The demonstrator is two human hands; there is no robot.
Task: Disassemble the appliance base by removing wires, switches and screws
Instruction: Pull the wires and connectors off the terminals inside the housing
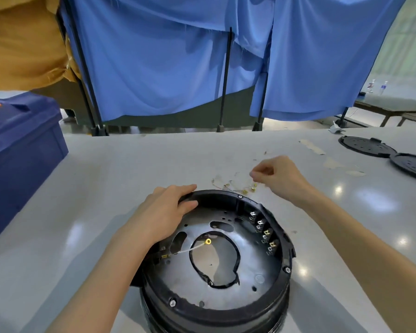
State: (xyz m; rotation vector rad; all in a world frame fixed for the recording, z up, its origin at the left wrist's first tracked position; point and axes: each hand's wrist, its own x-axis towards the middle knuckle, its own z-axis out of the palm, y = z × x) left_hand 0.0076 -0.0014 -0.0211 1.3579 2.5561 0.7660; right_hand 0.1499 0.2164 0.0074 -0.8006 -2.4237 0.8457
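The round black appliance base sits open side up on the table, near me. Inside lie a metal plate, a black cable loop, a white wire with a yellow ring terminal and a row of switch terminals along the right wall. My left hand grips the far left rim of the base, fingers curled over its edge. My right hand hovers beyond the base with fingertips pinched together above a small heap of removed wires with brass terminals; what it pinches is too small to see.
A dark blue bin stands at the table's left edge. Two black round covers lie at the far right. Torn paper scraps dot the table beyond my right hand. Blue curtains on black stands hang behind the table.
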